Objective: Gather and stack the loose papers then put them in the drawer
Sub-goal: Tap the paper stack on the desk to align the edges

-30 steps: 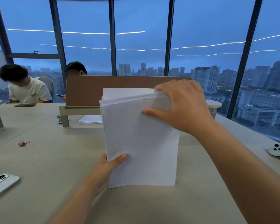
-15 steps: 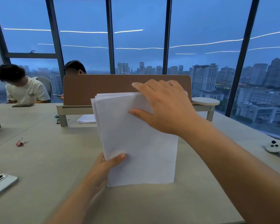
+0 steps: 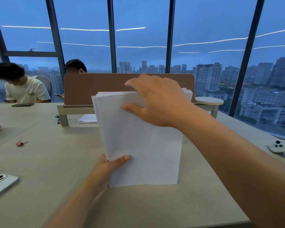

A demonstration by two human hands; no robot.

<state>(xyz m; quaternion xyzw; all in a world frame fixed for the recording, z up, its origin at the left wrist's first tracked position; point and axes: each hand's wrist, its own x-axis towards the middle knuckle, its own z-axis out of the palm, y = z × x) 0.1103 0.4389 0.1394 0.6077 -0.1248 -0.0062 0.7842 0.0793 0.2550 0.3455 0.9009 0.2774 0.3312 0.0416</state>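
A stack of white papers [image 3: 141,150] stands upright on its bottom edge on the beige table [image 3: 56,162], right in front of me. My left hand [image 3: 111,163] grips the stack's lower left side, thumb across the front sheet. My right hand [image 3: 156,101] rests on the stack's top edge, fingers spread over the top and thumb against the front. The sheets' top edges are slightly uneven. A few more white sheets [image 3: 87,118] lie flat under the desk shelf behind. No drawer is in view.
A brown divider on a raised shelf [image 3: 122,83] stands behind the stack. A pink binder clip [image 3: 21,142] and a phone [image 3: 2,182] lie to the left, a white controller [image 3: 281,146] at the right edge. Two people sit at the far left.
My right hand has opened and slid left along the top edge of the stack. The sheets have settled lower and more even. My left hand keeps its grip.
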